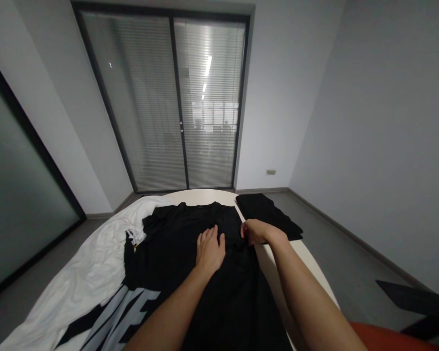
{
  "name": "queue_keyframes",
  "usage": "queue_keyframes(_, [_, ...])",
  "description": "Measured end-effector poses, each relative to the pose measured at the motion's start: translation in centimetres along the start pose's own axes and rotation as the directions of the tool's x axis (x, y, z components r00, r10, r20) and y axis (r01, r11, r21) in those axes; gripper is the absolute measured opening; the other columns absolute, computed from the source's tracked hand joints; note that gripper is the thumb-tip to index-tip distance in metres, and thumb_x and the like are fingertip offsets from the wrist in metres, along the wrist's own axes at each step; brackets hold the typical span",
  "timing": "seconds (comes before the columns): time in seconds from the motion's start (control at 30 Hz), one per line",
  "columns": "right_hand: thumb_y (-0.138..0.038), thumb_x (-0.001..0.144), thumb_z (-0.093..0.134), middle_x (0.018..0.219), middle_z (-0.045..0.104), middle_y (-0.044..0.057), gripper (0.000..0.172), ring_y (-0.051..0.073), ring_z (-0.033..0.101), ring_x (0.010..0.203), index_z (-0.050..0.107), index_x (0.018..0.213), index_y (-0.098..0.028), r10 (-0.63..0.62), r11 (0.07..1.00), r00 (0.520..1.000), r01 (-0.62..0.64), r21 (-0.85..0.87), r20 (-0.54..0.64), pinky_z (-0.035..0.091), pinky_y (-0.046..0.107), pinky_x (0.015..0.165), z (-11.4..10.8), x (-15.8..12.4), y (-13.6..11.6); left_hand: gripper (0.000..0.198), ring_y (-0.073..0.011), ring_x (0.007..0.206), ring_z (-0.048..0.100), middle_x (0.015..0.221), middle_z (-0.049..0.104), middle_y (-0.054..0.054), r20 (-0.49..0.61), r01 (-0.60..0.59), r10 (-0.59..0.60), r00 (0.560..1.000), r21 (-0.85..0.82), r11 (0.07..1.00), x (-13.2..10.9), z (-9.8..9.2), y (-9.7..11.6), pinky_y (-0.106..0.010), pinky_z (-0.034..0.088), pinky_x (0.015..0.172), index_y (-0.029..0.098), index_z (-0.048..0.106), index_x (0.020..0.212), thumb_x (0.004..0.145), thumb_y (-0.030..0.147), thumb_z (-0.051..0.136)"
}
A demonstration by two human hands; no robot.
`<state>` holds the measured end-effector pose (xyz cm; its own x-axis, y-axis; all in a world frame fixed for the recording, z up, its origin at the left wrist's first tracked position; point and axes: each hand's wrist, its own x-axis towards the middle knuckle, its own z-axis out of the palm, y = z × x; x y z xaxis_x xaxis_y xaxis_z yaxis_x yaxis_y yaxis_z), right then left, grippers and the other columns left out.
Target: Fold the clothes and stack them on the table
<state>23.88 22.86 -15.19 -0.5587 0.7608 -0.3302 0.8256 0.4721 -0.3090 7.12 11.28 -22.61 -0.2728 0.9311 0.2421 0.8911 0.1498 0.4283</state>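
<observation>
A black T-shirt [175, 248] lies spread on the table, its neckline toward the far edge. My left hand [209, 249] rests on the shirt's upper part, fingers stretched out and palm down. At the shirt's right edge, my right hand [255, 231] has its fingers bent and closed on the cloth near the sleeve; the fingertips are partly hidden. Just beyond the right hand is a folded black garment [269, 212]. White cloth [91, 258] lies bunched along the left side, beside dark fabric with large grey lettering [137, 307].
The pale table [205, 196] has a rounded far edge. Glass doors with blinds [212, 146] stand beyond it, with plain walls on both sides. A red-orange surface [384, 337] and a dark flat object [417, 298] are at the lower right.
</observation>
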Motion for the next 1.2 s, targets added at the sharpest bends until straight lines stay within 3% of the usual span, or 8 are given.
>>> queue_keyframes(0.2, [-0.006,0.066,0.070,0.074,0.075,0.008,0.018,0.025,0.072,0.076,0.079,0.075,-0.018,0.049,0.998,0.998,-0.051,-0.043,-0.039,0.049,0.028,0.069,-0.1,-0.6,0.0,0.059,-0.0306,0.146,0.033,0.155,0.041,-0.016,0.057,0.003,-0.006,0.998,0.047,0.999,-0.2,0.0,0.1,-0.048,0.022,0.120,0.011,0.045,0.148,0.102,0.045,0.028])
queue_keyframes(0.33, [-0.017,0.085,0.059,0.108,0.074,0.015,0.028,0.028,0.069,0.104,0.078,0.105,-0.018,0.004,0.996,0.982,-0.021,-0.084,-0.190,0.049,0.034,0.089,0.2,-0.2,-1.3,0.056,-0.0344,0.149,0.024,0.164,0.023,-0.013,-0.001,-0.043,0.043,0.999,0.085,0.995,-0.6,-0.1,0.3,-0.051,0.023,0.119,0.017,0.046,0.148,0.098,0.042,0.038])
queue_keyframes(0.5, [-0.036,0.100,0.041,0.159,0.033,0.016,0.059,0.026,0.030,0.147,0.035,0.154,-0.015,-0.254,0.966,0.908,0.221,-0.134,-0.334,0.027,0.039,0.118,3.6,2.3,-2.5,0.060,-0.0345,0.146,0.029,0.158,0.036,-0.014,0.056,-0.089,0.082,0.995,0.138,0.986,-0.9,0.1,0.3,-0.053,0.021,0.120,0.015,0.048,0.146,0.096,0.047,0.040])
queue_keyframes(0.6, [-0.054,0.101,0.031,0.165,0.016,0.011,0.067,0.030,0.009,0.153,0.023,0.159,-0.022,-0.082,0.995,0.966,0.064,-0.078,-0.244,0.017,0.048,0.120,6.0,3.6,-2.0,0.066,-0.0351,0.147,0.029,0.158,0.036,-0.016,0.071,-0.087,0.078,0.994,0.143,0.986,-0.8,0.3,0.1,-0.053,0.021,0.119,0.012,0.045,0.148,0.095,0.051,0.041])
queue_keyframes(0.7, [-0.060,0.100,0.025,0.167,0.011,0.007,0.067,0.031,0.003,0.153,0.023,0.158,-0.027,-0.008,0.997,0.966,-0.011,-0.070,-0.257,0.007,0.050,0.121,7.1,4.3,-1.6,0.071,-0.0356,0.148,0.026,0.159,0.032,-0.017,0.094,-0.096,0.083,0.992,0.140,0.985,-0.7,0.2,-0.1,-0.053,0.020,0.120,0.012,0.042,0.150,0.092,0.053,0.045])
queue_keyframes(0.9, [-0.056,0.100,0.035,0.165,0.017,0.011,0.066,0.031,0.012,0.152,0.031,0.156,-0.022,-0.022,0.998,0.962,0.007,-0.057,-0.271,0.016,0.047,0.121,5.9,3.8,-1.9,0.077,-0.0372,0.150,0.020,0.162,0.026,-0.016,0.181,-0.166,0.142,0.973,0.121,0.979,-0.4,-0.2,-0.9,-0.054,0.018,0.120,0.020,0.038,0.153,0.089,0.062,0.047])
queue_keyframes(1.07, [-0.030,0.098,0.047,0.146,0.048,0.021,0.044,0.032,0.056,0.127,0.055,0.139,-0.016,0.111,0.986,0.921,-0.148,-0.073,-0.373,0.045,0.040,0.102,3.3,1.9,-2.7,0.077,-0.0372,0.151,0.015,0.163,0.023,-0.015,0.171,-0.160,0.136,0.976,0.139,0.977,-0.2,0.1,-1.1,-0.055,0.014,0.121,0.020,0.037,0.153,0.090,0.063,0.043])
queue_keyframes(1.2, [-0.025,0.092,0.055,0.119,0.066,0.027,0.033,0.038,0.066,0.109,0.068,0.118,-0.009,0.267,0.948,0.895,-0.310,-0.068,-0.358,0.052,0.046,0.088,1.3,0.2,-2.6,0.074,-0.0387,0.150,0.016,0.164,0.023,-0.012,0.170,-0.177,0.155,0.973,0.124,0.976,-0.3,0.1,-1.0,-0.058,0.013,0.119,0.027,0.033,0.155,0.091,0.063,0.043])
